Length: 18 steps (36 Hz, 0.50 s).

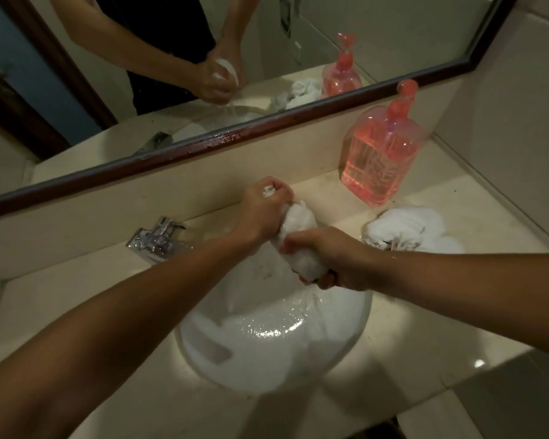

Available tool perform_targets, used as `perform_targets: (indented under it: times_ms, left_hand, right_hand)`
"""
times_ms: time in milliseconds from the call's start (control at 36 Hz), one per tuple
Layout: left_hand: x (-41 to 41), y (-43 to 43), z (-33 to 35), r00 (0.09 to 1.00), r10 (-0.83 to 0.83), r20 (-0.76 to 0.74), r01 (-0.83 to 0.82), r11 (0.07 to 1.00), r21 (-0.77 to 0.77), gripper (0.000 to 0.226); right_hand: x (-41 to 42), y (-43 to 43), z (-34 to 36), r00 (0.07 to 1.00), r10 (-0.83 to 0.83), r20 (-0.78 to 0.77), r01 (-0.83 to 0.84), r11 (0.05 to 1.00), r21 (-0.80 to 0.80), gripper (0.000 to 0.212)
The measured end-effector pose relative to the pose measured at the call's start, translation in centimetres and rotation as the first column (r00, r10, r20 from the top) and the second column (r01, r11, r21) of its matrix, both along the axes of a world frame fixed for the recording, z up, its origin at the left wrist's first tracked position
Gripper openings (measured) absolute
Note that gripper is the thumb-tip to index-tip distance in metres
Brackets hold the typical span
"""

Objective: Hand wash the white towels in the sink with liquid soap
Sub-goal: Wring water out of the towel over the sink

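A wet white towel (300, 240) is twisted into a thick roll above the round white sink (203, 353). My left hand (265, 207) grips its far end and my right hand (333, 256) grips its near end. Water runs from the roll into the wet basin below. More white towels (409, 229) lie bunched on the counter to the right of the sink. A clear pump bottle of pink liquid soap (381, 156) stands behind them by the wall.
A chrome tap (157, 237) sits at the sink's far left on the beige counter (425, 318). A dark-framed mirror (235, 134) runs along the back wall. Tiled wall closes the right side.
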<state>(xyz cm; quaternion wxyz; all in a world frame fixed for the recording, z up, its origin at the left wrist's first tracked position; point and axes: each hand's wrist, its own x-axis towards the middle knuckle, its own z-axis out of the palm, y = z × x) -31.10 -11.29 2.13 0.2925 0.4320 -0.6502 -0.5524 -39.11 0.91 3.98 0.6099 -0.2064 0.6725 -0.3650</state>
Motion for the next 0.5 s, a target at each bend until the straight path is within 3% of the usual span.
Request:
perform_targets:
  times_ms: [56,167,333,417,500]
  left_hand:
    - [0.0,-0.2,0.5,0.999,0.025,-0.03,-0.025,1.0,-0.017,0.022]
    - [0.4,0.1,2.0,0.984,0.041,-0.172,-0.041,0.999,0.005,0.026]
    - [1.4,1.2,4.3,0.945,0.081,-0.318,-0.056,0.995,0.088,0.012]
    - [1.6,1.8,4.5,0.925,0.205,-0.319,-0.142,0.967,0.211,0.015]
    - [1.7,1.9,4.5,0.915,0.306,-0.263,-0.208,0.916,0.344,0.017]
  right_hand:
    - [-0.2,-0.2,0.5,1.0,0.0,-0.021,0.0,1.0,-0.012,0.054]
    - [-0.6,0.1,1.7,0.999,0.019,-0.028,-0.021,0.997,-0.068,0.032]
    - [-1.4,2.0,3.2,0.999,-0.02,-0.031,0.013,0.972,-0.235,0.029]
    - [-2.3,2.5,3.3,0.988,-0.089,-0.13,0.05,0.96,-0.277,0.053]
    - [-2.7,2.6,2.8,0.867,0.004,-0.499,-0.181,0.935,-0.306,0.089]
